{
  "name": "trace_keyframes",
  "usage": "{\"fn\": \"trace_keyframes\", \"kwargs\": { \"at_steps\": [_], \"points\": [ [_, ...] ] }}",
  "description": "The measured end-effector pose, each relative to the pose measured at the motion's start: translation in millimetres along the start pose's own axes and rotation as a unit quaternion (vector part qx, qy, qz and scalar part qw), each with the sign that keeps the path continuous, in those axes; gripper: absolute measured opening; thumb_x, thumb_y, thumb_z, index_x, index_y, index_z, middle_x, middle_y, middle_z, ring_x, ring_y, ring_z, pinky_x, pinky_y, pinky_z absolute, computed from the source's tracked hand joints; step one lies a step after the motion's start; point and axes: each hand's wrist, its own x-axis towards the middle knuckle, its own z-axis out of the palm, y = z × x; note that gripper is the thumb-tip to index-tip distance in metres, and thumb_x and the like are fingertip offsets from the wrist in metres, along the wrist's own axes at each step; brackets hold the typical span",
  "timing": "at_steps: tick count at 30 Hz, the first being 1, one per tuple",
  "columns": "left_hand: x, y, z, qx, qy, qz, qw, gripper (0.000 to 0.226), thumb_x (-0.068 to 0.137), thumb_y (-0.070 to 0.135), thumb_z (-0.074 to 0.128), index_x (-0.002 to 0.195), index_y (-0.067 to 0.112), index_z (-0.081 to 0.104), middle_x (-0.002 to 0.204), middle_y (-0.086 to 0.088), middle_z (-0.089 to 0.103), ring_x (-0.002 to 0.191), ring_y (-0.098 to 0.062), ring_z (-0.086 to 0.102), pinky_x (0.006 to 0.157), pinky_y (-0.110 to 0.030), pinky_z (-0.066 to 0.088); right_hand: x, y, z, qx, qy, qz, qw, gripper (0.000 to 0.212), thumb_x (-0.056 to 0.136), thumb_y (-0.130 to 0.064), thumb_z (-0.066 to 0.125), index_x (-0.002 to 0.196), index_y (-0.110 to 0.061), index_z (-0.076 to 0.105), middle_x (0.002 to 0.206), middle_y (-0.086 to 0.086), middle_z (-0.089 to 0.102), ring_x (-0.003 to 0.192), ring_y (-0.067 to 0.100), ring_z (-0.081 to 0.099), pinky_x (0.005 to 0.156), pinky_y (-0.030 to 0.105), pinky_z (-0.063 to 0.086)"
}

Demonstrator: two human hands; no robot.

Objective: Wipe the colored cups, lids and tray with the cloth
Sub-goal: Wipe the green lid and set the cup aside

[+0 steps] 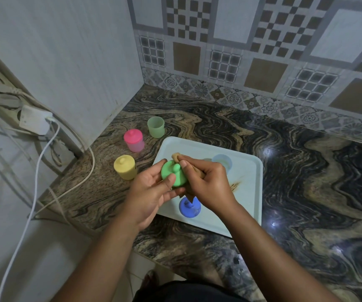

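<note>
Holding the green lid [174,175] above the near-left part of the tray [248,199], both hands on it.

- Lid: bright green, matte, round disc with a stubby rounded knob at centre. No long axis, since it's circular. Top face and knob point up toward the camera, tilted slightly to the far side.
- Left hand [151,194]: fingers curled under the lid, thumb pressed on its top near the rim. Clamped on the lid.
- Right hand [208,182]: fingers closed around the cloth [176,157], fingertips pressing it against the lid just right of the knob.
- Cloth: tan, bunched. One end pokes out above the fingers, another hangs below the hand over the blue lid [190,207].
- Blue lid: lies knob-up on the tray's near edge, partly covered by the cloth end.
- Pale blue cup [222,161]: upright and open on the tray's far side, half hidden behind the right hand.
- Tray: pale, rectangular, rounded corners, raised rim, long axis running left-right across the counter [306,171]. Brown smear [235,185] on its floor just right of the right hand.
- Off the tray to its left: green cup [156,127], upright and open, farthest back. Pink cup [133,141] and yellow cup [125,167] nearer, both upright with matching lids on.
- Labels/writing: none readable on any item.
- Left wall: white plug [35,119] with a white cable [36,171] hanging down.
</note>
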Motion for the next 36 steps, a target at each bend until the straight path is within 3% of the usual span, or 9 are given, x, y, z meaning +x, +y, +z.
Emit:
{"fn": "trace_keyframes", "kwargs": {
  "at_steps": [4,7,10,14,19,24,27,32,36],
  "points": [
    [3.2,1.6,3.8,-0.023,0.088,0.022,0.996,0.044,0.095,0.009,0.058,0.139,0.007,0.051,0.118,-0.010,0.072,0.096,-0.019,0.073,0.067,-0.025,0.058,-2.9,-3.8,-0.8,0.079,0.027,0.016,0.996,0.026,0.102,-0.021,0.061,0.125,-0.019,0.072,0.061,-0.011,0.066,0.053,0.019,0.055,0.055,0.035,0.052],
    [5.2,5.3,4.3,-0.035,0.120,0.032,0.992,0.044,0.093,0.020,0.062,0.136,0.013,0.055,0.110,-0.004,0.075,0.095,-0.018,0.074,0.059,-0.023,0.056,-12.4,-3.0,0.6,0.070,0.019,-0.009,0.997,0.027,0.099,-0.015,0.064,0.125,-0.018,0.072,0.095,-0.014,0.074,0.086,0.016,0.070,0.085,0.034,0.058],
    [3.2,5.6,7.2,-0.032,0.110,0.040,0.993,0.051,0.088,0.028,0.063,0.136,0.014,0.055,0.113,-0.004,0.075,0.099,-0.018,0.073,0.062,-0.022,0.056,-19.4,1.8,3.6,0.014,0.010,-0.055,0.998,0.029,0.096,-0.009,0.067,0.125,-0.012,0.071,0.128,-0.004,0.069,0.132,0.003,0.055,0.109,0.017,0.042],
    [0.3,0.4,12.3,-0.008,0.069,0.057,0.996,0.050,0.093,0.006,0.058,0.141,0.009,0.050,0.121,-0.006,0.071,0.107,-0.015,0.069,0.075,-0.023,0.056,-18.9,5.7,3.8,-0.030,0.027,-0.094,0.995,0.028,0.095,-0.011,0.068,0.122,-0.011,0.072,0.127,-0.003,0.067,0.134,0.000,0.051,0.106,0.014,0.043],
    [-2.3,5.3,9.0,-0.015,0.065,0.055,0.996,0.040,0.098,0.000,0.049,0.135,0.016,0.055,0.095,0.003,0.076,0.069,-0.004,0.062,0.057,-0.018,0.048,-13.2,3.3,-1.5,-0.021,0.049,-0.106,0.993,0.026,0.096,-0.006,0.066,0.120,-0.008,0.073,0.124,-0.001,0.070,0.130,0.004,0.056,0.107,0.020,0.046],
    [-7.2,2.5,13.0,0.005,0.039,0.048,0.998,0.041,0.098,0.006,0.049,0.138,0.012,0.053,0.117,-0.009,0.069,0.102,-0.019,0.067,0.071,-0.027,0.057,-6.8,-6.5,-3.7,0.036,0.028,-0.019,0.999,0.027,0.099,-0.021,0.063,0.123,-0.015,0.073,0.128,-0.009,0.069,0.119,0.008,0.064,0.110,0.037,0.047],
    [-9.0,1.0,18.4,0.016,0.033,0.057,0.998,0.050,0.095,0.003,0.053,0.143,0.014,0.046,0.125,-0.007,0.069,0.113,-0.021,0.067,0.082,-0.034,0.059,-7.4,-6.1,-1.8,0.063,0.010,0.014,0.998,0.034,0.096,-0.037,0.060,0.125,-0.024,0.072,0.127,-0.014,0.070,0.100,0.016,0.058,0.096,0.050,0.050],
    [-3.7,0.4,16.9,-0.021,0.112,0.078,0.990,0.043,0.096,0.010,0.056,0.139,0.017,0.050,0.113,-0.005,0.074,0.098,-0.018,0.072,0.071,-0.029,0.058,-15.6,-6.3,-3.2,0.100,0.004,0.012,0.995,0.030,0.103,-0.029,0.057,0.130,-0.022,0.069,0.096,-0.009,0.067,0.079,0.014,0.063,0.071,0.033,0.056],
    [-5.5,1.9,21.7,0.006,0.089,0.098,0.991,0.055,0.092,0.012,0.058,0.145,0.016,0.045,0.119,-0.004,0.072,0.111,-0.020,0.069,0.086,-0.034,0.059,-20.4,-4.8,5.1,0.093,0.007,0.012,0.996,0.038,0.094,-0.039,0.061,0.128,-0.025,0.069,0.110,-0.008,0.071,0.112,0.018,0.062,0.101,0.048,0.054]
  ]
}}
